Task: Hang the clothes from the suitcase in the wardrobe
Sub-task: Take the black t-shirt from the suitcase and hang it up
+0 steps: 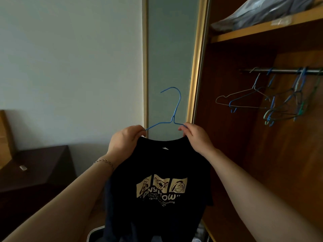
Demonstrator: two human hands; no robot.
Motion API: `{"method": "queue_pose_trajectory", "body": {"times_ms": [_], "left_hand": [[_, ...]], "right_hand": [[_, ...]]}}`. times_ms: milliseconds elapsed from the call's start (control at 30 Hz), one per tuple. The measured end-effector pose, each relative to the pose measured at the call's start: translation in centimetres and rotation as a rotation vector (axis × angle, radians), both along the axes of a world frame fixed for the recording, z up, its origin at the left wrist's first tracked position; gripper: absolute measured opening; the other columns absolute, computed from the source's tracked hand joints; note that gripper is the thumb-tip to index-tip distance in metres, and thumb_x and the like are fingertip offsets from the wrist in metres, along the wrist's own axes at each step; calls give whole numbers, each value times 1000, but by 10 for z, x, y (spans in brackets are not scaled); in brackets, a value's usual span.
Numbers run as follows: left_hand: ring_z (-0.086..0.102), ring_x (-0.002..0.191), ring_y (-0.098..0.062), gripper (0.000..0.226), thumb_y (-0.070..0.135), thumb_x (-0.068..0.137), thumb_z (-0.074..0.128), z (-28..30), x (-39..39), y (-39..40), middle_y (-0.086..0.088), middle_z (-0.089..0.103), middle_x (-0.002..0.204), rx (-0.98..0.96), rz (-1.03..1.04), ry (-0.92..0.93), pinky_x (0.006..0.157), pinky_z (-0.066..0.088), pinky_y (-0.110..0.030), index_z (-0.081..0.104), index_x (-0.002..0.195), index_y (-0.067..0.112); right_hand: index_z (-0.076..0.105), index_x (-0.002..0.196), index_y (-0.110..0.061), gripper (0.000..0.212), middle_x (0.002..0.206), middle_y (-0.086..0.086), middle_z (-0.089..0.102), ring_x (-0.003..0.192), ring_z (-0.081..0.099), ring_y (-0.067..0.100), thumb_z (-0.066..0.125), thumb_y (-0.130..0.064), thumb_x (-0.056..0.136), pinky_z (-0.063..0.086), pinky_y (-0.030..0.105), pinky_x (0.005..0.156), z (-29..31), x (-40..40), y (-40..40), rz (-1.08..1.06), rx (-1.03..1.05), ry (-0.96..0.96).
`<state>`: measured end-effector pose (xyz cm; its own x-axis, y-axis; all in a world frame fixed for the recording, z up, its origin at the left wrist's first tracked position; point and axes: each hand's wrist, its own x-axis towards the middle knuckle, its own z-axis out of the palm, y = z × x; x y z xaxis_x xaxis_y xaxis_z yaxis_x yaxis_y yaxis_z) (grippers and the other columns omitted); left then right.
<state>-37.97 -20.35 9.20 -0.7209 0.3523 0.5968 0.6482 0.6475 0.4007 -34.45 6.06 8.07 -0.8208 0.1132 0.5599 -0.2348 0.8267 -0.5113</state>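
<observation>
At frame centre, the left hand (125, 139) and right hand (195, 137) each pinch a shoulder of the black T-shirt (160, 180) on the blue hanger (172, 109). The wardrobe rail (283, 71) sits upper right. Risk: uneven seating lets a shoulder slip off during transfer.

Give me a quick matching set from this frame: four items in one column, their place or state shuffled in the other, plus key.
Items:
1. blue hanger
2. black T-shirt
3. empty hangers
4. grey bag

Place or state:
A. lying on the wardrobe's top shelf
B. hooked on the wardrobe rail
C. held up by left hand and right hand, hook free
D. draped on the blue hanger, gold print facing the camera

Pairs: 1-C, 2-D, 3-B, 4-A
</observation>
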Motion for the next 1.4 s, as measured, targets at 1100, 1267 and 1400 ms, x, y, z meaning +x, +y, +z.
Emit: {"method": "queue_pose_trajectory", "body": {"times_ms": [1100, 1267, 1400], "left_hand": [[70, 80, -13, 17, 22, 97, 54, 39, 126, 146, 3, 74, 84, -90, -900, -599, 67, 54, -18, 69, 91, 25], [64, 84, -37, 16, 11, 95, 55, 45, 149, 185, -29, 66, 98, 3, -1050, -687, 81, 50, -47, 69, 101, 6], [68, 82, -33, 16, 7, 94, 56, 45, 165, 223, -21, 72, 93, 128, -1070, -724, 75, 52, -36, 72, 98, 9]], "right_hand": [[75, 103, -23, 19, 99, 4, 63, 105, 55, 26, 64, -28, 89, 46, 34, 85, 19, 200, 130, -903, -52, 181], [74, 101, -17, 18, 100, 2, 72, 92, 64, 18, 65, -20, 87, 46, 27, 80, 48, 224, 158, -926, -341, 194], [69, 90, -13, 17, 82, 5, 63, 71, 61, 17, 58, -1, 87, 47, 29, 72, 70, 233, 179, -847, -630, 379]]}}
